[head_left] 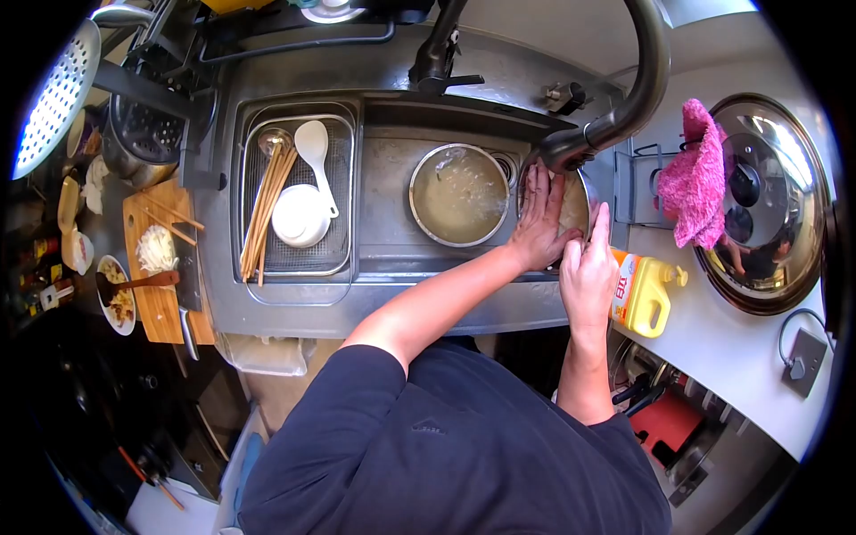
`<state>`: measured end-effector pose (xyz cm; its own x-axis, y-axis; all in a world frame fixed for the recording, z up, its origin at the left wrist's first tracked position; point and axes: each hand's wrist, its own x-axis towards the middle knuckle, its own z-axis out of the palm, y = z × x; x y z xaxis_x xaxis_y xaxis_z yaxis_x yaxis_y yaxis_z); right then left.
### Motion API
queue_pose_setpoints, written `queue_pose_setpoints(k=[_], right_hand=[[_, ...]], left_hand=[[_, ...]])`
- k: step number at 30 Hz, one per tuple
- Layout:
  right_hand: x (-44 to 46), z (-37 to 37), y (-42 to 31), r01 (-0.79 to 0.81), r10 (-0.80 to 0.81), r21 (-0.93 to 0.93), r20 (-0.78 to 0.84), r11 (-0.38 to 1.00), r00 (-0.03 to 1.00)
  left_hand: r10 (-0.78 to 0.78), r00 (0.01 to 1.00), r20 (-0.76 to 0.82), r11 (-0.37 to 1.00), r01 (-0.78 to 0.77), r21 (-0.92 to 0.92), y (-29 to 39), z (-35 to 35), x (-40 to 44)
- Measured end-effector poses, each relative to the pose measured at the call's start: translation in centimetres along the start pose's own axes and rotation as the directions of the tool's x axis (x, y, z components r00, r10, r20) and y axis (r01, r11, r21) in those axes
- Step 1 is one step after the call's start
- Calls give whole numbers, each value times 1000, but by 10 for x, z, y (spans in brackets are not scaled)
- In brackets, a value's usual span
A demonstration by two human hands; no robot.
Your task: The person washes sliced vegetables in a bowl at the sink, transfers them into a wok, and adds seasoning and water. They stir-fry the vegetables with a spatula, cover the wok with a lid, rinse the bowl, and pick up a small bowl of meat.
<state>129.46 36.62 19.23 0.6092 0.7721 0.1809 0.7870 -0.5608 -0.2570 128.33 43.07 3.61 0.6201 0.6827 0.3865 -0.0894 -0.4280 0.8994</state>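
Observation:
At the right end of the sink, a round metal vessel (579, 198) with pale contents sits tilted under the faucet head. My left hand (540, 218) lies over its left side, fingers stretched out and thumb apart. On the near right side, my right hand (590, 272) holds the rim, its index finger extended along the edge. What lies beneath the fingers is hidden. Just left of my left hand stands a round metal pot (459, 195) of cloudy water.
A dark faucet (615, 125) arches over the vessel. A yellow jug (649, 303) stands beside my right hand. Farther right are a pink cloth (694, 178) and a large lid (785, 232). Leftward, a wire basket (343, 223) holds utensils; a knife (188, 332) rests on a cutting board (160, 308).

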Motion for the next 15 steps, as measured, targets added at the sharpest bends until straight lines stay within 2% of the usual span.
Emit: queue_pose_setpoints(k=[3,15], right_hand=[[0,2,-2,13,-13,-24,18,1000,1000],[-6,11,-22,125,-119,-73,87,989,989]], left_hand=[[-41,999,-7,999,41,-6,-3,3,-5],[-35,986,-162,999,36,5,-4,-15,-13]])
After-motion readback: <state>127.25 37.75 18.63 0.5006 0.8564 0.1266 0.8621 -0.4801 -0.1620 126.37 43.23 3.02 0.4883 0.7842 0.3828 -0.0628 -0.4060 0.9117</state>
